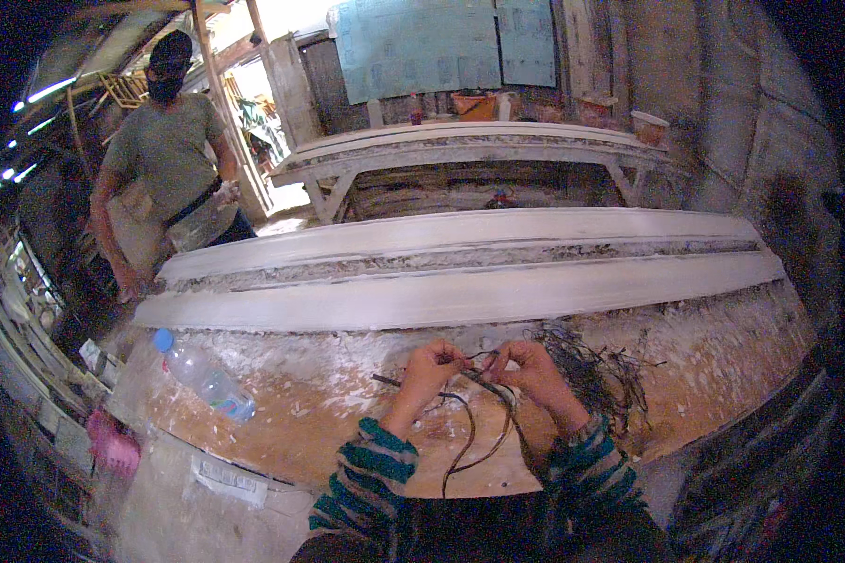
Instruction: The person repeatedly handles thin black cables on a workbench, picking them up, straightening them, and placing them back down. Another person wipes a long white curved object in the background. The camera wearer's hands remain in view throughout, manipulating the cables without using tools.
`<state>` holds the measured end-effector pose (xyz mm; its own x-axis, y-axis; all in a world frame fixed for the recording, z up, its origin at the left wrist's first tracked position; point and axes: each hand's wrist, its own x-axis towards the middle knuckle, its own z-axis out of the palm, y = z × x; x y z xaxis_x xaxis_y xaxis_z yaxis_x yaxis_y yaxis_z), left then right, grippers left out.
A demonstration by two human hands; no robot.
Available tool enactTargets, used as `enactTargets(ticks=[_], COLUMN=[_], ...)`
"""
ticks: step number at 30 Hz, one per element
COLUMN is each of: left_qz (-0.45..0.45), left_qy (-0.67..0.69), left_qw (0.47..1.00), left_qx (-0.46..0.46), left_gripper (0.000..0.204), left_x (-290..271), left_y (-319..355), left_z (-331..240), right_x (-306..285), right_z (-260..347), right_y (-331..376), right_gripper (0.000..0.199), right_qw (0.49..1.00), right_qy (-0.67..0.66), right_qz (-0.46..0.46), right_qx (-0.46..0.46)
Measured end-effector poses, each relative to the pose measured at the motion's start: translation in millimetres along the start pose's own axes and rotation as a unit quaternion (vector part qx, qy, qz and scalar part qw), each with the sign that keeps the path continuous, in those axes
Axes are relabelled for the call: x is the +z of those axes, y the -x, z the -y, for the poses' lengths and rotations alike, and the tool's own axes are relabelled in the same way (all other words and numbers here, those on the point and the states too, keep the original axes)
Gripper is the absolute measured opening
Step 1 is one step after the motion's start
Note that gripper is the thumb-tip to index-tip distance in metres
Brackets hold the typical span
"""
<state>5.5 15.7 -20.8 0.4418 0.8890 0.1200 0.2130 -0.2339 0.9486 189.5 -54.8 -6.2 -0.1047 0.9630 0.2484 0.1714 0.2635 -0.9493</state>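
My left hand (429, 372) and my right hand (530, 369) are close together over the near side of the workbench. Each pinches a part of a thin dark cord (512, 411), and a short stretch of it spans the gap between the fingertips. Its loose length curves down in loops toward the bench's front edge. A straighter dark piece (385, 380) sticks out to the left past my left hand. Beside my right wrist lies a tangled bundle of dark strands (620, 380). Whether the cord belongs to that bundle, I cannot tell.
Two long white-coated boards (460, 293) stretch across the workbench (300, 413) beyond my hands. A clear bottle with a blue cap (205, 377) lies at the left. Another person (164, 155) stands at the far left, one hand near the boards. A second bench (479, 141) stands behind.
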Motion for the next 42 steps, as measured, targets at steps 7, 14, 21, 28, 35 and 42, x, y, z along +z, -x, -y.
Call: enactTargets(ticks=[7, 14, 21, 28, 35, 42], left_qz=[0.268, 0.111, -0.203, -0.220, -0.094, 0.214], left_qy=[0.113, -0.018, 0.147, 0.035, -0.022, 0.098], left_qw=[0.955, 0.991, 0.967, 0.972, 0.994, 0.969], left_qx=[0.059, 0.079, 0.046, 0.076, 0.045, 0.079], left_gripper=[0.017, 0.018, 0.009, 0.007, 0.008, 0.013], left_x=[20, 7, -14, -18, -10, 14], left_y=[12, 6, -7, -8, -4, 10], left_z=[2, 4, 8, 13, 6, 5], right_x=[-9, -4, 8, 20, 7, -6], right_z=[-16, -5, 2, 14, 1, -11], right_y=[-14, -11, -5, 0, 1, -10], right_gripper=[0.011, 0.015, 0.014, 0.024, 0.009, 0.007], right_qw=[0.935, 0.929, 0.984, 0.986, 0.998, 0.950], right_qy=[0.170, 0.222, 0.104, 0.020, -0.063, 0.190], right_qz=[-0.285, -0.278, -0.094, 0.151, 0.009, -0.235], right_qx=[-0.127, -0.099, -0.108, -0.070, -0.030, -0.082])
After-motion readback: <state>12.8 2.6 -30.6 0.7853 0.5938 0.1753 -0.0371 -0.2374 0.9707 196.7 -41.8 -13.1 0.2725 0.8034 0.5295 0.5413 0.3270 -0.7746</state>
